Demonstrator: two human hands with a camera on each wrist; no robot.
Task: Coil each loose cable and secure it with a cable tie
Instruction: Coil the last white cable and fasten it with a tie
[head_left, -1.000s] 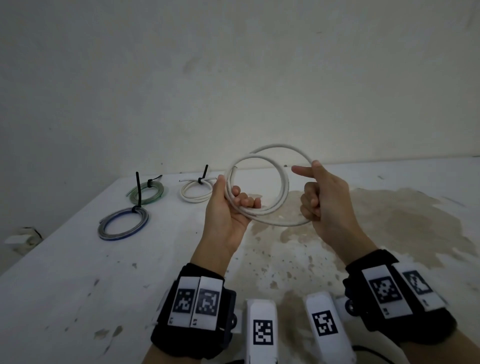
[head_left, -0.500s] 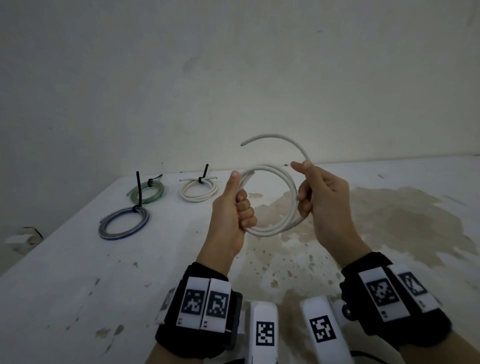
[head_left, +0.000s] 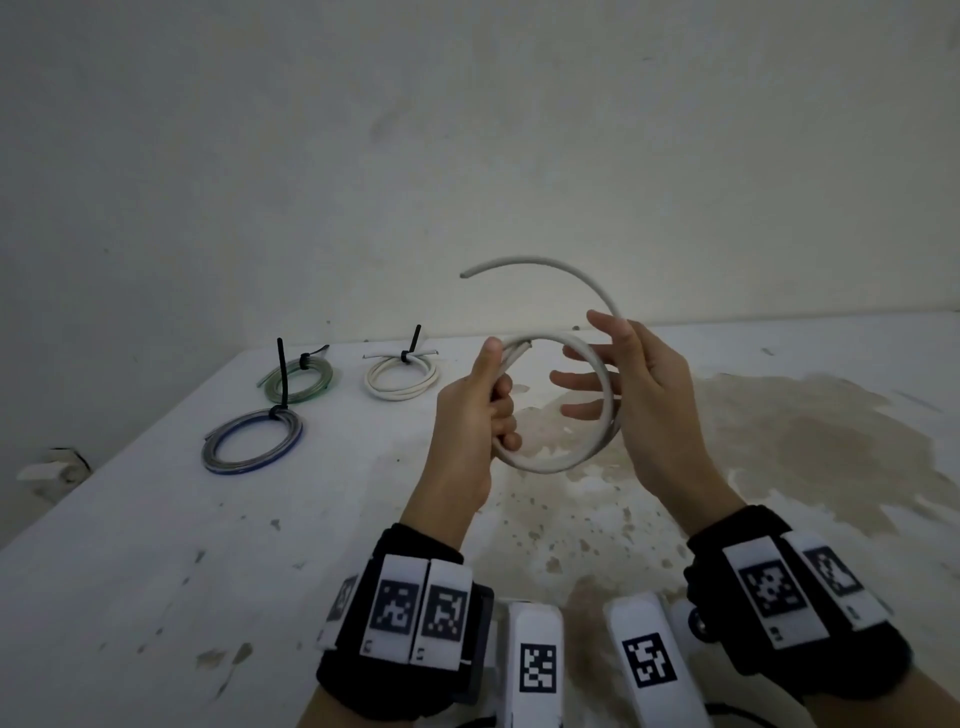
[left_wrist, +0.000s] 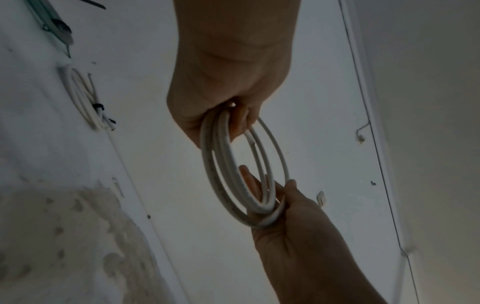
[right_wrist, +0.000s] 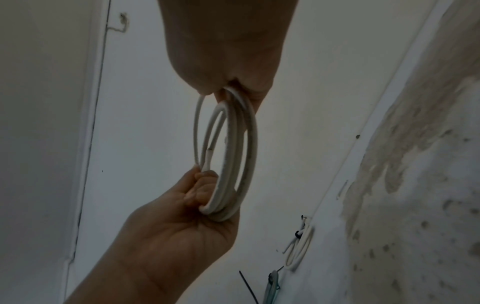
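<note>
I hold a stiff white cable (head_left: 556, 462) in the air above the table, wound into a coil of about two turns. My left hand (head_left: 496, 384) grips the coil's left side, thumb up along it and fingers curled round the strands (left_wrist: 221, 185). My right hand (head_left: 576, 348) is at the coil's right side with its fingers stretched straight through the ring and its thumb raised, so the coil rests in the crook between them (right_wrist: 249, 144). The cable's loose end (head_left: 519, 260) arcs up and to the left above both hands. No cable tie is on this coil.
Three coils bound with black ties lie at the table's far left: a green one (head_left: 298, 382), a grey-blue one (head_left: 252, 441) and a white one (head_left: 402, 376). The white table (head_left: 156, 571) has a brown stain (head_left: 779, 441) on its right side. A wall rises behind.
My right hand has let its curled fingers go straight and now reaches through the ring. The loose end has swung up and out above the coil. The left hand keeps its grip.
</note>
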